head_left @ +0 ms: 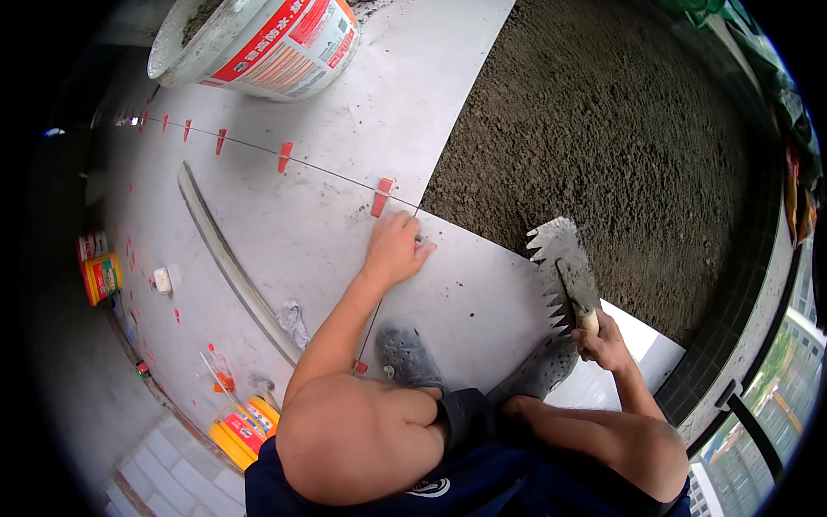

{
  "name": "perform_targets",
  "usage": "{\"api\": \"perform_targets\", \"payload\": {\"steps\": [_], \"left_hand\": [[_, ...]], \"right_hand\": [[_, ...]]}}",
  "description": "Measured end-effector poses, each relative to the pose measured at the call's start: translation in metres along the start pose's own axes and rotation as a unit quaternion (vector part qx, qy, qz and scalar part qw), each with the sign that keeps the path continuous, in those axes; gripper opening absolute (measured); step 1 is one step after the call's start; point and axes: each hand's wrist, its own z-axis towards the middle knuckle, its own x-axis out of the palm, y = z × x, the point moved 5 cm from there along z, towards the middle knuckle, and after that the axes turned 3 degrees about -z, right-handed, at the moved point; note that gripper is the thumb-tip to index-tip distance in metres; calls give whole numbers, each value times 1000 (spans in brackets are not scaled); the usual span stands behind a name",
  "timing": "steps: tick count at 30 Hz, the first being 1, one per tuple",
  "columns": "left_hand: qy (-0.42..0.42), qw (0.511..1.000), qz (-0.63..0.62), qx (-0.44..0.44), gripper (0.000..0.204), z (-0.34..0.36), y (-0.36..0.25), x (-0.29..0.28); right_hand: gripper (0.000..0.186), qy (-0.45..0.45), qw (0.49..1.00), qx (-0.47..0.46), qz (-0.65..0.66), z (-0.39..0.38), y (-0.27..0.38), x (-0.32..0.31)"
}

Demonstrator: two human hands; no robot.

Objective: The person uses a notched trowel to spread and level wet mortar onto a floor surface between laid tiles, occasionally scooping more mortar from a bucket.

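My right hand [606, 343] is wrapped round the handle of a notched trowel [564, 258], a mortar-smeared metal blade with a toothed edge. The blade tilts over the near edge of a dark, grainy mortar bed [594, 146]. My left hand [398, 252] rests low at a corner where pale floor tiles [482, 284] meet. Its fingers are curled toward the thumb at the joint, round a small dark bit I cannot make out. Just beyond these fingers, a red levelling wedge [382, 197] stands in the joint line.
A large mortar-stained bucket [284, 52] stands at the far left. More red wedges [285, 158] follow the joint. A long metal straightedge [233, 263] lies on the left, with yellow tubs [245, 431] lower down. A window frame [732, 379] borders the right. My grey clogs [409, 353] are on the tiles.
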Motion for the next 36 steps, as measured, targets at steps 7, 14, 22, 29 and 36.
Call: {"api": "perform_targets", "payload": {"steps": [7, 14, 22, 29, 36], "left_hand": [[-119, 991, -44, -50, 22, 4, -13, -38], [2, 999, -32, -6, 43, 9, -35, 16], [-126, 986, 78, -78, 72, -45, -76, 46], [-142, 966, -148, -157, 92, -71, -80, 87], [-172, 967, -147, -116, 89, -20, -86, 82]], "right_hand": [[23, -32, 999, 4, 13, -6, -3, -8], [23, -34, 999, 18, 26, -6, -3, -6], [24, -41, 998, 4, 44, -4, -6, -10], [24, -53, 997, -2, 59, -3, -7, -12], [23, -60, 996, -22, 54, 0, 2, -14]]}}
